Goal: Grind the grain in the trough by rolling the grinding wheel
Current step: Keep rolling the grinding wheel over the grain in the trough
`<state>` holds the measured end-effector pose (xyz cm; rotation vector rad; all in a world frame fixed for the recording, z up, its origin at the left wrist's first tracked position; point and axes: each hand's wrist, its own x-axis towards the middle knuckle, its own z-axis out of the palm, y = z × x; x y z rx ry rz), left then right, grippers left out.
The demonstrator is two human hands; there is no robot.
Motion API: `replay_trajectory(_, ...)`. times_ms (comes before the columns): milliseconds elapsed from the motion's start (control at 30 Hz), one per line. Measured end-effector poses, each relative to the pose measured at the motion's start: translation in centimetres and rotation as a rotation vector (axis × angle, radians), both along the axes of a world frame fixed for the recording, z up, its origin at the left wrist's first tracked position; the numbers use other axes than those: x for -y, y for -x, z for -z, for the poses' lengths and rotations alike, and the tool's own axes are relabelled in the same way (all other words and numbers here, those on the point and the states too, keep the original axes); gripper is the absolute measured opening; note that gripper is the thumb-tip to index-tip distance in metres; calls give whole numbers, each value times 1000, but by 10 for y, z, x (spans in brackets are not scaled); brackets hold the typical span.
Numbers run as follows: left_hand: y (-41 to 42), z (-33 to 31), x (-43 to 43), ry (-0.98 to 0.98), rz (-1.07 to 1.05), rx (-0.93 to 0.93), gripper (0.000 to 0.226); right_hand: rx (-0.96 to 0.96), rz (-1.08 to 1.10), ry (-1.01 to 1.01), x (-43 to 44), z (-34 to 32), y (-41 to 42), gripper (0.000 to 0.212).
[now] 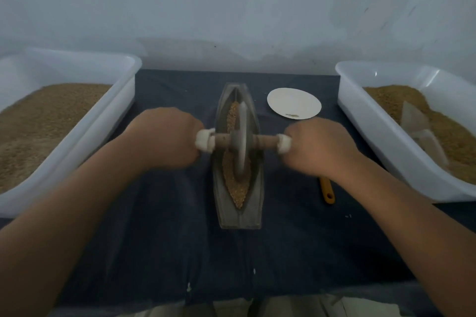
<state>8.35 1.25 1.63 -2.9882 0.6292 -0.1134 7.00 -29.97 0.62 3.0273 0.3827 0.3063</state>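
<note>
A narrow boat-shaped metal trough lies lengthwise on the dark cloth in the middle, with brown grain along its groove. A grey grinding wheel stands upright in the groove about midway along the trough, on a wooden axle with white-wrapped ends. My left hand grips the left end of the axle. My right hand grips the right end. Both hands are blurred.
A white tub of brown grain stands at the left, and another white tub with grain and a clear scoop at the right. A white plate lies beyond my right hand. An orange handle shows beneath my right wrist.
</note>
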Motion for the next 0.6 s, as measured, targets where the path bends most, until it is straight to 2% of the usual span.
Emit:
replay_trajectory(100, 14, 7, -7, -11, -5, 3, 19, 85, -43, -9, 3, 3, 15, 37)
replay_trajectory(200, -11, 5, 4, 22, -93, -45, 16, 178, 2, 33, -7, 3, -11, 35)
replay_trajectory(267, -35, 1, 13, 34, -154, 12, 19, 221, 37, 16, -16, -1, -38, 30)
replay_trajectory(367, -55, -5, 21, 31, -169, 81, 29, 190, 87, 5, -24, -10, -59, 25)
replay_trajectory(500, -29, -1, 8, 20, -111, -41, 18, 109, 15, 20, -12, -5, -34, 33)
replay_trajectory(600, 6, 9, -6, 23, -45, -16, 17, 80, -56, 49, 1, -1, 0, 32)
